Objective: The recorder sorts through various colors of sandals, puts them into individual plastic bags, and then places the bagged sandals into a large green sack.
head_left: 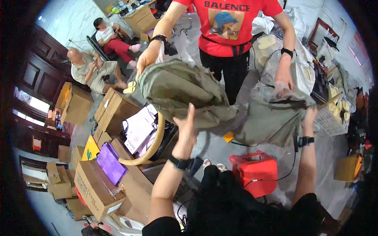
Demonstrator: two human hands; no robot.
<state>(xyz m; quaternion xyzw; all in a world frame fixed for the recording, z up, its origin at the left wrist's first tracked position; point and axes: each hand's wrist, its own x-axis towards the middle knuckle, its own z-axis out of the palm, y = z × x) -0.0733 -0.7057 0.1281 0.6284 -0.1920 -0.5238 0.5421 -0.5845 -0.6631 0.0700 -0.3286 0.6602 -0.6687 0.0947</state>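
An olive-green woven sack [181, 84] hangs gathered in front of me at the left. A co-worker in a red shirt grips its upper left edge. My left hand [186, 131] is just below that sack, thumb up and fingers apart; whether it touches the cloth I cannot tell. To the right hangs more of the same cloth, a grey-green sack [267, 122] with a thin clear film at its top. My right hand [310, 117] has its fingers closed on the right edge of this one. The co-worker's other hand is at its top. Whether the two join is unclear.
A red plastic jerrycan [256, 173] stands on the floor before me, with a black cable across it. Cardboard boxes [92, 188], a purple bag [111, 163] and a round wooden rim [153, 145] crowd the left. Two people sit at the back left. A white crate [332, 120] stands right.
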